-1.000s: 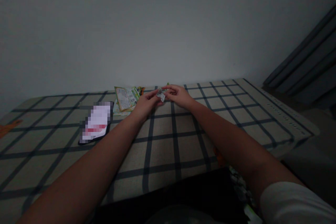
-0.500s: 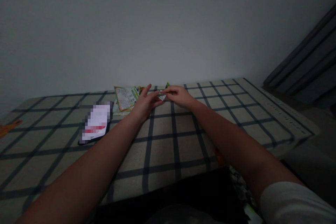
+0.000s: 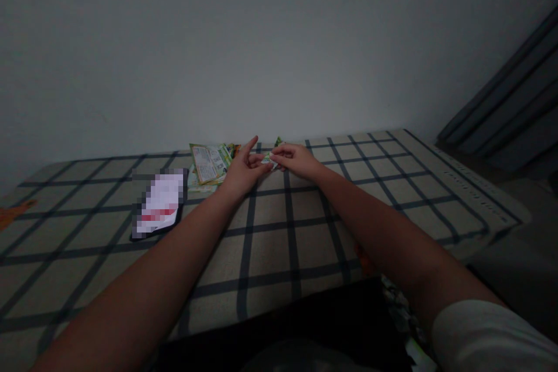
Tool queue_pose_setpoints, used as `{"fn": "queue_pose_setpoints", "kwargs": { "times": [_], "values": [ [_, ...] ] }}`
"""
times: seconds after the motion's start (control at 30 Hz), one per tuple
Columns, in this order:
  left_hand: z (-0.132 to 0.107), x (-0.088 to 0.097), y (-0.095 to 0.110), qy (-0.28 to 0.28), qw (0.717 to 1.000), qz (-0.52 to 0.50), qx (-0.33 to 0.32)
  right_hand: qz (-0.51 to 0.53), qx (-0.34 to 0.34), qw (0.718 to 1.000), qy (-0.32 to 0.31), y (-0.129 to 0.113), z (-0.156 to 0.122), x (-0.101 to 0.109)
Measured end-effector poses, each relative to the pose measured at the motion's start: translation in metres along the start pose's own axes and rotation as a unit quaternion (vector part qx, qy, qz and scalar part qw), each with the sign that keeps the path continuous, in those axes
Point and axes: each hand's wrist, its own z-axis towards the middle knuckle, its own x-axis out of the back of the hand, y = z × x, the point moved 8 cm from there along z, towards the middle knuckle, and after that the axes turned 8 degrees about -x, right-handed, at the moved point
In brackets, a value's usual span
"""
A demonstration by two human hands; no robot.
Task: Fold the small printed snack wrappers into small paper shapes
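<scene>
Both hands meet over the far part of the checked cloth, near the wall. Between them is a small folded piece of green-and-white printed packaging (image 3: 268, 158). My left hand (image 3: 245, 170) pinches its left side with the thumb and a finger, while the index finger points up and away. My right hand (image 3: 297, 160) is closed on the right side, thumb and fingertips together. Another green bit (image 3: 279, 141) shows just behind the right hand; I cannot tell whether it is joined to the held piece. Flat printed green-and-white packets (image 3: 211, 164) lie left of my left hand.
A phone (image 3: 161, 203) with a lit, blurred screen lies on the checked tablecloth (image 3: 270, 244), left of my left forearm. The wall (image 3: 279, 46) rises directly behind the table. At the right hangs a dark curtain (image 3: 514, 93). An orange patch (image 3: 15, 214) is at the far left.
The held piece now shows its green printed side instead of a whitish, silvery one. My left thumb has come over the front of it, and the left index finger is raised further.
</scene>
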Motion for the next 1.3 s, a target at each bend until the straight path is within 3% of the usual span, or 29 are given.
{"fn": "queue_pose_setpoints", "kwargs": {
  "times": [0.17, 0.37, 0.63, 1.13, 1.3],
  "values": [
    [-0.001, 0.001, 0.001, 0.026, 1.0, 0.005, -0.003, 0.028, -0.012, 0.999, 0.011, -0.001, 0.002, 0.002],
    [-0.004, -0.001, 0.0, -0.014, 0.996, 0.085, 0.017, 0.045, -0.012, 0.999, 0.008, 0.003, 0.004, 0.002],
    [-0.004, 0.004, 0.01, -0.006, 0.989, 0.145, -0.01, 0.037, -0.03, 0.999, -0.026, 0.005, 0.004, -0.001],
    [-0.007, -0.005, 0.003, 0.008, 0.998, 0.003, 0.06, 0.037, -0.017, 0.999, -0.01, -0.002, 0.004, 0.001],
    [-0.009, -0.014, -0.007, -0.025, 0.994, -0.039, 0.1, 0.042, -0.015, 0.999, -0.009, -0.006, 0.002, 0.002]
  ]
}}
